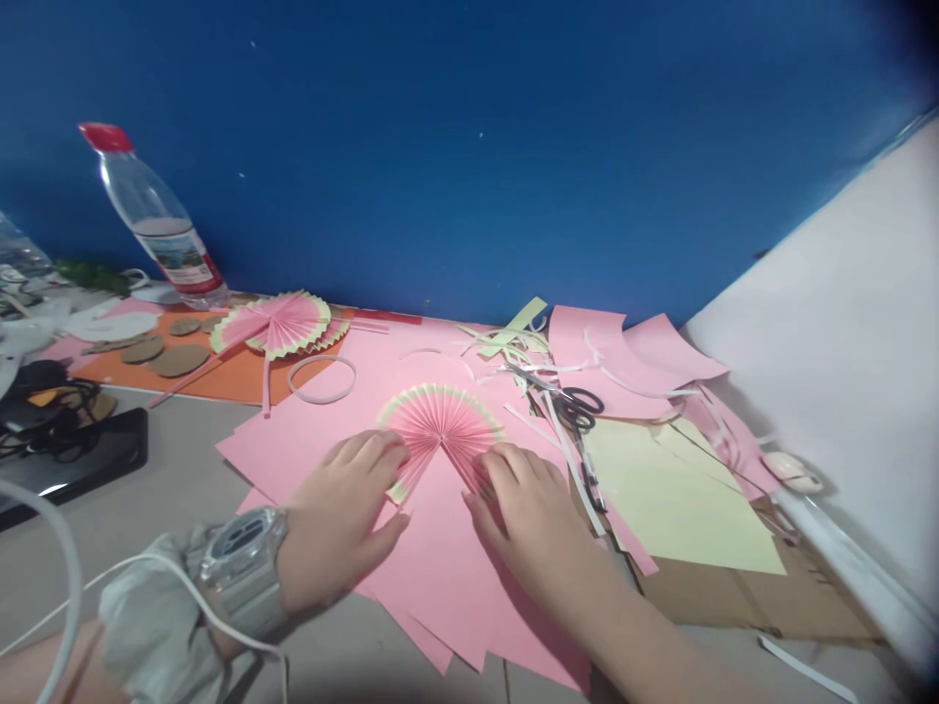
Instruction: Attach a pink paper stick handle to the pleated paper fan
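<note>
A pleated pink paper fan (pixel 442 409) with a pale green rim is spread open in front of me, its folds meeting at the centre. My left hand (pixel 352 504), below a clear-strapped watch (pixel 245 552), has its fingers curled over the fan's left end, the thumb lower down. My right hand (pixel 528 499) has its fingers bent over the right end, thumb close beside the edge. Both hands keep the fan against a pile of pink paper sheets (pixel 440 596). The undersides of the fingers are hidden.
Left, finished pink paper rosettes (pixel 293 323) and cardboard discs (pixel 180 360) lie on orange paper (pixel 212 386). A water bottle (pixel 161 225) stands behind, a phone (pixel 80 464) nearer. Right are scissors (pixel 578 406), paper strips (pixel 514 342) and a pale yellow sheet (pixel 682 499). A blue wall (pixel 469 176) rises behind.
</note>
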Motion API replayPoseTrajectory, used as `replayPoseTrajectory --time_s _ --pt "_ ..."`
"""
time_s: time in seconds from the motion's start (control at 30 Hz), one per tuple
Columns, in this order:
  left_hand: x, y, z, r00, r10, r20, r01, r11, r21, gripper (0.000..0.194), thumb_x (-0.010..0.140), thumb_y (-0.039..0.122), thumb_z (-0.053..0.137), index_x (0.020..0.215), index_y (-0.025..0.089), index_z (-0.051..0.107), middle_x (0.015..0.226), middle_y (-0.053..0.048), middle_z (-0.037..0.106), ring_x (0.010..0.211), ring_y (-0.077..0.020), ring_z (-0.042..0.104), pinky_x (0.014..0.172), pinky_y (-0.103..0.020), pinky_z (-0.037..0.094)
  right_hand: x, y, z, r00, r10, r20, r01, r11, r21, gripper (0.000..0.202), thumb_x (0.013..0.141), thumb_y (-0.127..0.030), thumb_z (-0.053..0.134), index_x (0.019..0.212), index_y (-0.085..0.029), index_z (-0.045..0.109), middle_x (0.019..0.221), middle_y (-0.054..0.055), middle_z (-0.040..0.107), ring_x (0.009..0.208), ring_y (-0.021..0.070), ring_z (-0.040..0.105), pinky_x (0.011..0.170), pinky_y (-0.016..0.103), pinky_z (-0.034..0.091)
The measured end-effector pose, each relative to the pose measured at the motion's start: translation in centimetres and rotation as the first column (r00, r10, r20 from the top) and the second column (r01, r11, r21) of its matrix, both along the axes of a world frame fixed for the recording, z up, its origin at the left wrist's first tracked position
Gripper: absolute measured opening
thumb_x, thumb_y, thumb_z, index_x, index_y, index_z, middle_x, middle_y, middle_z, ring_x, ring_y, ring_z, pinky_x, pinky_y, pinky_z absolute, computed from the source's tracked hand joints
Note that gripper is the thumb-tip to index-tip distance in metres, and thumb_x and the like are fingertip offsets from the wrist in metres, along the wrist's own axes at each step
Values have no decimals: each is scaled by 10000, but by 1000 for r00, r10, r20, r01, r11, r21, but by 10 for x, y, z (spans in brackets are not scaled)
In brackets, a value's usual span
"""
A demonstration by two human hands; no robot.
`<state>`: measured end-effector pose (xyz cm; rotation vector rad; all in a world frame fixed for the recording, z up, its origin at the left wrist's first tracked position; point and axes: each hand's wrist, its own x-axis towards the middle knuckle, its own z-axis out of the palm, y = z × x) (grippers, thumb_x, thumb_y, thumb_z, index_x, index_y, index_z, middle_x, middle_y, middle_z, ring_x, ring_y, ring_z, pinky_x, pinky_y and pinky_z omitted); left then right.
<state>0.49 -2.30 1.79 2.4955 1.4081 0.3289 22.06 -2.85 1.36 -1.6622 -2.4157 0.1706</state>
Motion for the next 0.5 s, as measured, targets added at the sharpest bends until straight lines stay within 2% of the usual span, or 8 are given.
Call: replayPoseTrajectory --time_s 0.17,0.3,0.4,0.5 --pt "-24 12 3 989 -150 15 151 986 -74 320 890 219 455 1203 169 502 1188 -90 554 1116 -230 495 967 -406 418 16 7 -5 986 125 -109 -130 991 -34 119 895 -117 457 935 -195 536 1023 47 571 967 215 493 832 390 391" --pt "-41 19 8 962 -267 59 272 957 -103 240 938 187 362 1059 184 569 1062 -53 602 981 -164 565 857 -283 462 23 9 1 949 227 -220 -250 965 -81 122 929 -145 434 948 -202 540 1064 45 542 1067 196 446 899 354 386" --pt "-52 24 12 950 -310 29 311 948 -70 220 925 183 403 1050 206 582 1045 -38 606 959 -152 574 820 -249 459 25 9 3 916 337 -216 -369 921 -126 145 914 -118 459 983 -211 545 1100 40 528 1083 188 433 912 338 389" --pt "-62 31 14 944 -329 -34 329 944 -17 240 888 197 493 1106 244 582 1112 -38 601 1043 -184 548 872 -286 446 25 9 2 886 431 -174 -455 879 -142 275 860 -7 472 1026 -215 541 1111 32 519 1069 179 433 907 328 390"
